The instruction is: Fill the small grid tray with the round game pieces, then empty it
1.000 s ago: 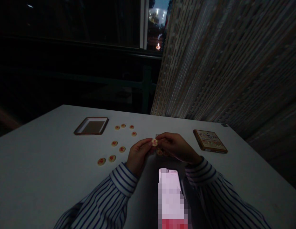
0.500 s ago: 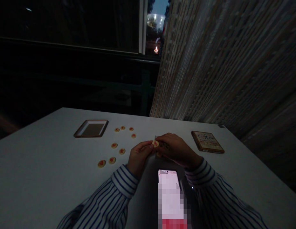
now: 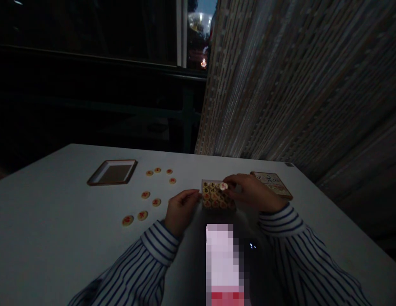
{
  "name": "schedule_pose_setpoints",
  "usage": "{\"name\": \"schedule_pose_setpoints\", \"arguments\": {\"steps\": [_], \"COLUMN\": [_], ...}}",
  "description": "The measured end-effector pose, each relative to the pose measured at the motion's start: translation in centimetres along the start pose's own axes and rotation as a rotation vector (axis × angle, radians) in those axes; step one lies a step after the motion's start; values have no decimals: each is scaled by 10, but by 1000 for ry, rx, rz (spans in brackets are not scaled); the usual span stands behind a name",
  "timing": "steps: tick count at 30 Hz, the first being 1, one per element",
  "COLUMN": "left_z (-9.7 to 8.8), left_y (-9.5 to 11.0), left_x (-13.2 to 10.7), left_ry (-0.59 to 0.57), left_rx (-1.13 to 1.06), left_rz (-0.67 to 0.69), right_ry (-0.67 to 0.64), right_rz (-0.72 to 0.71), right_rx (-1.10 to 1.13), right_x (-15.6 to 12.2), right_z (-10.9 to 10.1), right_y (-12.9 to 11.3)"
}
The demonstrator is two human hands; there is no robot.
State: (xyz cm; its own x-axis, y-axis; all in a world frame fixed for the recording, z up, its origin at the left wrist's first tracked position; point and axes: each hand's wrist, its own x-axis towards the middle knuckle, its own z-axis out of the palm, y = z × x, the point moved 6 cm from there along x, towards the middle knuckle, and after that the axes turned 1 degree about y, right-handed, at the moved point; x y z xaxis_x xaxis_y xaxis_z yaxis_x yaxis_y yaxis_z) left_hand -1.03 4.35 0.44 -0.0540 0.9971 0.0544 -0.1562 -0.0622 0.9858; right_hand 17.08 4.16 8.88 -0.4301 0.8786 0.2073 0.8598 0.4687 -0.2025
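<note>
My right hand [image 3: 250, 192] pinches a round xiangqi piece [image 3: 223, 186] with a red character. It holds this over the right back part of a small clear box [image 3: 202, 205] filled with several rows of such pieces, red and dark. At the box's left edge is my left hand [image 3: 181, 210], thumb and fingertips pressed together; whether they grip anything is too dark to tell. More red-marked pieces lie face up on the white table [image 3: 73, 238], among them one piece [image 3: 156, 202] left of my left hand and another piece [image 3: 127, 220] nearer me.
A lit phone [image 3: 221, 255] lies in front of the box, with a dark object showing small lit marks [image 3: 252, 245] beside it. An open shallow tray [image 3: 134, 170] stands at the left back. Behind my right hand is a decorated flat case [image 3: 276, 186]. A string curtain [image 3: 249, 85] hangs behind.
My right hand has moved away from my left, uncovering the box, and a piece now shows in its fingertips. Earlier a piece was between both hands. The view has shifted slightly right.
</note>
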Motion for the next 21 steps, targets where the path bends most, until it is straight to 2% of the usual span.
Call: {"name": "schedule_pose_setpoints", "arguments": {"steps": [3,9,15,21], "left_z": [-1,4,4,5], "left_y": [-2,-2,-1,-1], "left_x": [1,-3,-3,-3], "left_ry": [3,-78,-97,-108], "left_rx": [48,124,241,318], "left_rz": [27,119,202,242], "right_ry": [-74,-151,-195,-225], "right_rz": [53,104,74,52], "right_rx": [-5,-59,-72,-61], "right_x": [-1,2,4,5], "right_z": [4,23,40,48], "right_y": [10,20,27,28]}}
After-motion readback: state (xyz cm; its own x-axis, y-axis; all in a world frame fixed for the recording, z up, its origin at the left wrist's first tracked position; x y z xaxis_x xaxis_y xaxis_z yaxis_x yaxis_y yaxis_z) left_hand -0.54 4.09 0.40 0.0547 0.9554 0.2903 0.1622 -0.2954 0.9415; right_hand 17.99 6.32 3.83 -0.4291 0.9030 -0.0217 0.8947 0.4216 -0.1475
